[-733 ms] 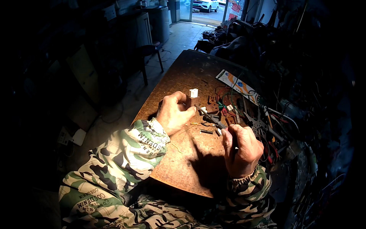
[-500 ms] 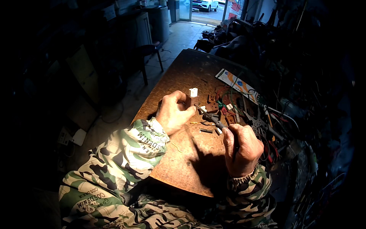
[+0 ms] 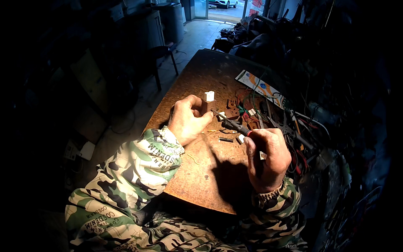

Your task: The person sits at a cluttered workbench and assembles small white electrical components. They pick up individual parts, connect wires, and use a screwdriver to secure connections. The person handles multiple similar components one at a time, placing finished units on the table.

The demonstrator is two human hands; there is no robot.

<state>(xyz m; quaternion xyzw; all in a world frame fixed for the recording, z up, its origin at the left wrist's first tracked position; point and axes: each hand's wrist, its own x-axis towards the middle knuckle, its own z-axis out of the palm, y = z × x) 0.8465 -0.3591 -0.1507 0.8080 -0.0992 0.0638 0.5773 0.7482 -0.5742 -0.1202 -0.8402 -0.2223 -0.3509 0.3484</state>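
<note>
Between the thumb and fingers of my left hand [image 3: 187,124] is a small brown block [image 3: 208,106], held upright over the table. A white piece [image 3: 209,96] sticks up from its top. My right hand [image 3: 270,157] is closed round a screwdriver [image 3: 236,124] with a dark shaft and some red on the handle. It slants up and left, its tip at the block's right side by my left thumb; I cannot tell whether the tip sits in a screw. More brown blocks [image 3: 231,113] and a white piece [image 3: 241,139] lie under and behind the screwdriver.
The wooden table [image 3: 197,176] also bears a yellow wire scrap [image 3: 193,159], a short dark rod [image 3: 226,139] and a white-and-orange strip [image 3: 260,88]. Pliers [image 3: 287,126], wires and tools crowd its right side. A dark stool [image 3: 159,52] stands beyond the left edge.
The view has shifted slightly. The screwdriver's handle looks turned or gripped differently, with a red part now showing by my right fingers. My left hand keeps hold of the brown block.
</note>
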